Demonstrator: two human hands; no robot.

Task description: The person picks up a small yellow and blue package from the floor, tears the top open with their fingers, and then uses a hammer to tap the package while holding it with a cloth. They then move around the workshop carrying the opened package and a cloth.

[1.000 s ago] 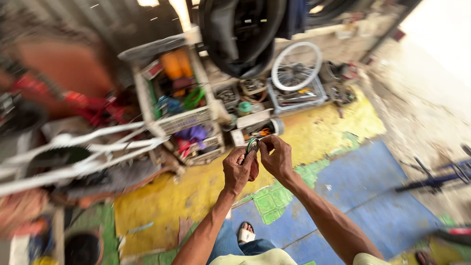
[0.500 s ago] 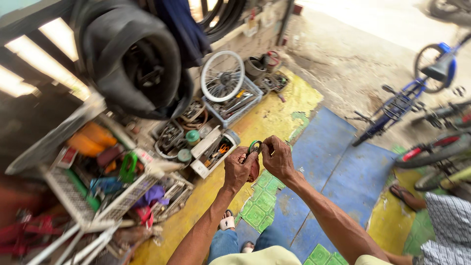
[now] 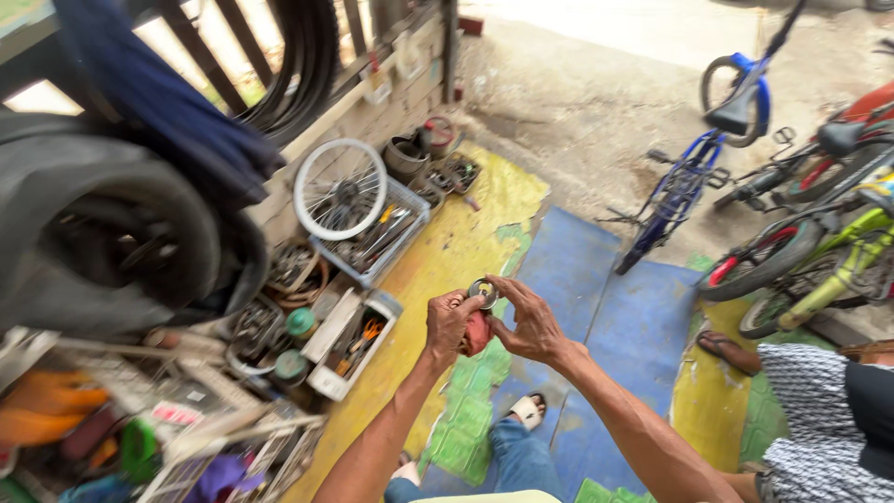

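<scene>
Both hands raised over the yellow mat: left hand clutches a red rag, right hand pinches a small metal ring. Wiping looks midway, ring not set down.

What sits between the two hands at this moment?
In the head view, a small round metal ring part is pinched between the left hand and right hand, with a reddish piece just below it.

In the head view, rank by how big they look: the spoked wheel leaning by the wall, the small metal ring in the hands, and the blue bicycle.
1. blue bicycle
2. spoked wheel
3. small metal ring, pinched between left hand and right hand

The ring is nearest the camera yet looks smallest.
</scene>
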